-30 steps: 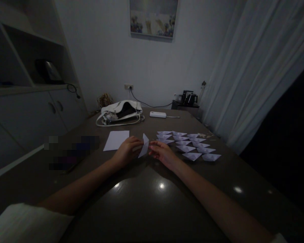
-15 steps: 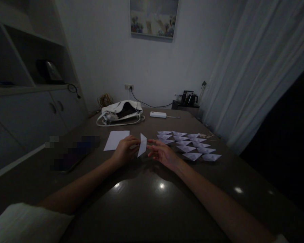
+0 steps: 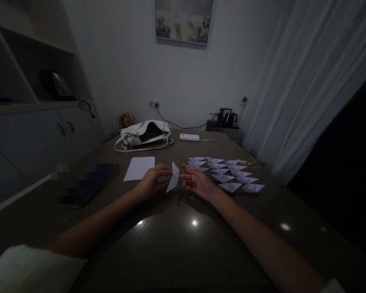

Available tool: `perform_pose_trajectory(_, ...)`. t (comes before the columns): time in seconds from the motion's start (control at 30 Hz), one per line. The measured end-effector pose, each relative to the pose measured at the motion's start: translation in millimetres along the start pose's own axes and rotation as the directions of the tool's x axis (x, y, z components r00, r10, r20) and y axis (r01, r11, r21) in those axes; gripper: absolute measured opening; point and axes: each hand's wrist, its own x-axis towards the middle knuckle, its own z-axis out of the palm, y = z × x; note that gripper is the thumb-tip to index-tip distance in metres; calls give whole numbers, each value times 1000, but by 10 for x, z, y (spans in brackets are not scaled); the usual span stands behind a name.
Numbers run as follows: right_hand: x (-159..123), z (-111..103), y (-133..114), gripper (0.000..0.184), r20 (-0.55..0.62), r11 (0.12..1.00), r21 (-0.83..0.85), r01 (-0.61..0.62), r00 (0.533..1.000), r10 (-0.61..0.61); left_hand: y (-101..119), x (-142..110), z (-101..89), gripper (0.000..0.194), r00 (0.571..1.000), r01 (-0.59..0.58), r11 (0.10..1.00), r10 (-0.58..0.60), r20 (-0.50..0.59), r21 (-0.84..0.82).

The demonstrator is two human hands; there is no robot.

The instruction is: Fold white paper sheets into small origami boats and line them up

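Over the middle of the table, a small folded paper boat (image 3: 173,178) is held on edge, its long side nearly upright. My left hand (image 3: 154,181) pinches it from the left; the fingertips are partly behind the paper. On the other side, my right hand (image 3: 199,184) has its fingers stretched and apart, the fingertips at or very near the paper's right face. Several white paper boats (image 3: 222,178) stand in rows just right of my right hand. A stack of white paper (image 3: 138,168) lies behind and left of my left hand.
A white handbag (image 3: 144,134) rests at the table's far side, with a white power bank (image 3: 189,137) and short cable to its right. A blurred-out flat object (image 3: 90,185) lies at the left. The table's right edge (image 3: 274,179) runs beside the curtain.
The paper boat has tilted and turned a little between my hands, its top shifting right. My right fingers have spread slightly away from its top. The view has shifted slightly.
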Motion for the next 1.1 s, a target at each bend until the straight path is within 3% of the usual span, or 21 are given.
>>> perform_pose_trajectory(0.17, -3, 12, -14, 38, -39, 999, -29, 24, 999, -25, 27, 9, -7, 16, 997, -21, 1000, 21, 71, -12)
perform_pose_trajectory(0.53, 2, -16, -12, 37, -51, 984, -150, 93, 994, -102, 53, 9, 2, 17, 990, -76, 996, 81, 117, -49)
perform_pose_trajectory(0.67, 17, -38, 3, 36, 20, 994, -84, 72, 997, -70, 51, 12, -3, 15, 997, -70, 997, 72, 38, -42)
perform_pose_trajectory(0.93, -82, 105, 33, 38, 281, 996, 85, -31, 960, 6, -7, 29, -59, 15, 972, 109, 994, -113, -206, -26)
perform_pose_trajectory(1.1, -61, 75, 33, 44, 292, 996, 50, -77, 955, 59, -1, 17, -66, 16, 975, 140, 989, -146, -169, -45)
